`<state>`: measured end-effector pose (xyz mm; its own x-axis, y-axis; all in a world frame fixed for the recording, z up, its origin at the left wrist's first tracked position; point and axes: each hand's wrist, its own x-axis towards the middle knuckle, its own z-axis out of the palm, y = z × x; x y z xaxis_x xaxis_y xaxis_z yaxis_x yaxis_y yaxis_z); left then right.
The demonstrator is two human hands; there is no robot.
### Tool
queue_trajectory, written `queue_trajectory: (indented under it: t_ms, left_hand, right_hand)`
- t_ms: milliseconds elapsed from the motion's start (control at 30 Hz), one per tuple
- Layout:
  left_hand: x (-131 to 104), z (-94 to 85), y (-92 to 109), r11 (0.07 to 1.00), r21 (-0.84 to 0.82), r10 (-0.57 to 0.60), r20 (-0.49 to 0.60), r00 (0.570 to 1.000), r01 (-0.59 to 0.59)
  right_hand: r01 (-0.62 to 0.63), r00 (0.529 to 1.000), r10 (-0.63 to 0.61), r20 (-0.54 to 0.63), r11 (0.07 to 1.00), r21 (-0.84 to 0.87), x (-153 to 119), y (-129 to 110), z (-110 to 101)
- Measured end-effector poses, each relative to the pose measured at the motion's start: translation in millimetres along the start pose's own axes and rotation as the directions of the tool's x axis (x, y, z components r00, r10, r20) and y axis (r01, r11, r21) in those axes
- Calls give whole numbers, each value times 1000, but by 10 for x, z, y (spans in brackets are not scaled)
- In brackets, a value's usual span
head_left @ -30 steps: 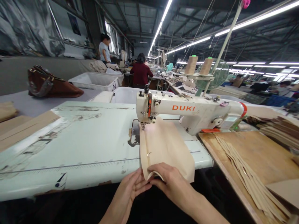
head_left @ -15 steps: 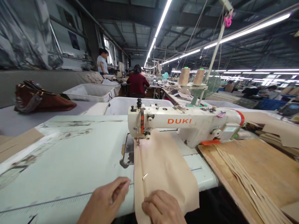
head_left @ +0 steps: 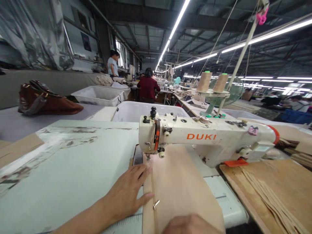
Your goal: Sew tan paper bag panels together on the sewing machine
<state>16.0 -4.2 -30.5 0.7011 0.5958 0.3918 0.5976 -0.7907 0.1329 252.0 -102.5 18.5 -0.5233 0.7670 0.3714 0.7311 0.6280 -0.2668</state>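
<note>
A beige fabric panel lies under the head of the white sewing machine, with a zipper running along its left side. The zipper's metal pull sits partway down, turned up to the right. My left hand is spread open, its fingertips on the panel's left edge just in front of the presser foot and its thumb beside the zipper. At the bottom edge my right hand is over the lower panel, blurred, with its fingers cut off from view.
A wooden board with beige strips stands at the right. Thread cones rise behind the machine. White bins and a brown handbag are at the back left. A person in dark red sits farther off.
My left hand has moved forward from beside the panel onto its edge near the presser foot, its fingers spreading. The right hand has shifted right and down, off the zipper line. The view has shifted slightly.
</note>
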Motion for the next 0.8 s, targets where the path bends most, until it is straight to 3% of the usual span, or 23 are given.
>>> queue_trajectory:
  t_ms: [100, 233, 400, 600, 800]
  left_hand:
    - [-14, -2, 32, 1000, -5, -20, 12, 1000, 20]
    - [-21, -1, 33, 998, 25, -55, 15, 998, 55]
    - [-23, -9, 13, 998, 49, -53, 52, 997, 50]
    - [-50, 11, -31, 997, 55, -52, 69, 996, 48]
    - [-80, 18, -69, 995, 96, 25, -22, 999, -23]
  right_hand:
    - [-53, 999, 53, -11, 998, -31, 431, 304, 1]
    - [3, 999, 6, 51, 985, -174, 785, 598, 377]
    - [-62, 997, 74, 38, 962, -266, 720, 601, 661]
    - [-51, 998, 56, 9, 961, -271, 709, 552, 652]
    - [-46, 999, 48, 3, 965, -259, 707, 576, 660]
